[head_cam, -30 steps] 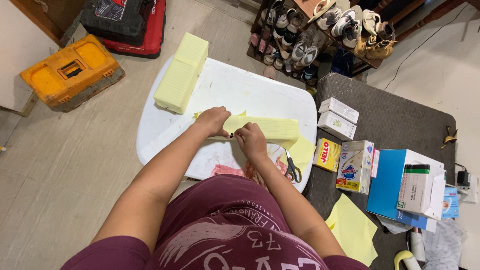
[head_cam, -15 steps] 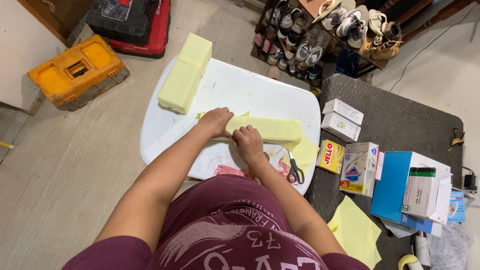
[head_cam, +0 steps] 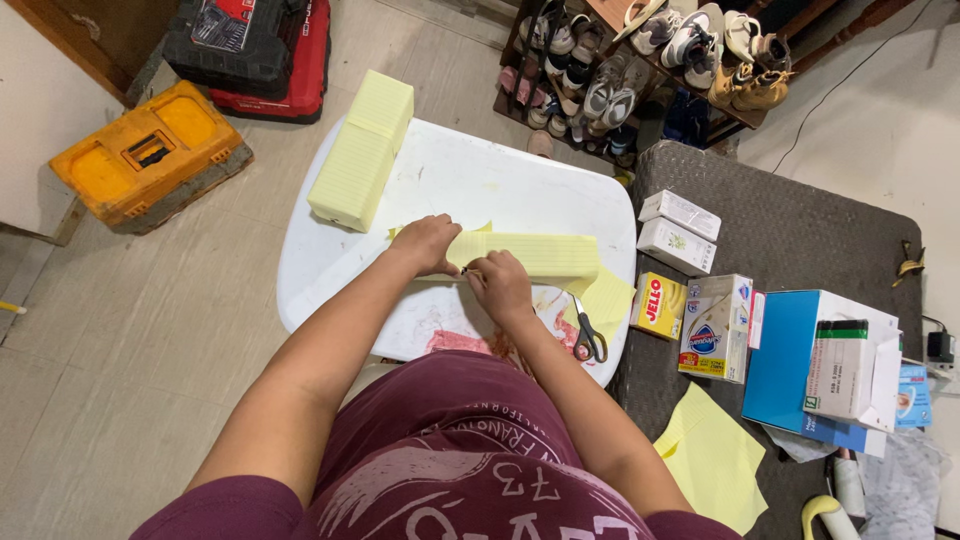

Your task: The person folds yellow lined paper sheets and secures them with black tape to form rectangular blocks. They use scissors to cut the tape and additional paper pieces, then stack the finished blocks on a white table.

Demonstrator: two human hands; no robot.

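A long box wrapped in pale yellow lined paper [head_cam: 530,253] lies across the white table [head_cam: 470,180]. My left hand [head_cam: 427,243] grips its left end, fingers curled over the paper. My right hand [head_cam: 500,285] presses at the same end from the near side, pinching the paper fold there. A second, larger box in the same yellow paper [head_cam: 362,150] rests at the table's far left corner. Black-handled scissors [head_cam: 586,335] lie on a loose yellow sheet [head_cam: 607,298] near the table's right front edge.
A grey surface [head_cam: 800,240] to the right carries two white cartons [head_cam: 679,228], a small yellow box [head_cam: 658,305], a white box [head_cam: 715,325], a blue box [head_cam: 800,365] and yellow paper [head_cam: 712,458]. An orange tool case [head_cam: 145,155], a red-black case [head_cam: 250,50] and a shoe rack [head_cam: 650,60] stand around.
Both hands stay at the left end of the wrapped box, with small finger shifts on the paper fold. The camera has drifted slightly.
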